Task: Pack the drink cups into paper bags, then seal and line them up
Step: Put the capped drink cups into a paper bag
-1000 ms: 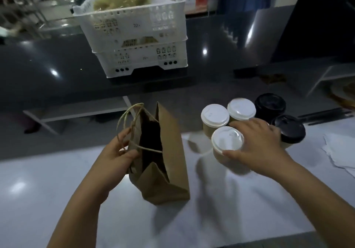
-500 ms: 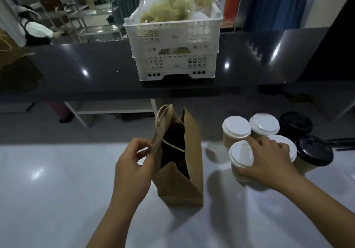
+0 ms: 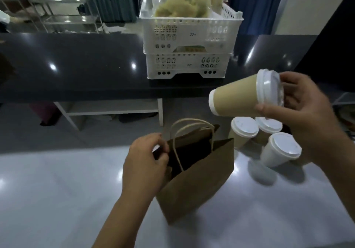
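1. The right hand (image 3: 305, 111) grasps a tan paper cup (image 3: 238, 97) by its white lid (image 3: 269, 90), fingers curled round the rim; the cup lies almost on its side in the air, base pointing left, above and to the right of the bag.
2. The left hand (image 3: 143, 163) pinches the near left edge of the brown paper bag (image 3: 199, 182), holding its mouth open. The bag stands on the white table (image 3: 57, 190) with its twine handles (image 3: 192, 130) up.
3. Three white-lidded cups (image 3: 244, 130) stand close together on the table just right of the bag.
4. Two stacked white crates (image 3: 188, 44) sit on the dark counter (image 3: 76, 65) behind.
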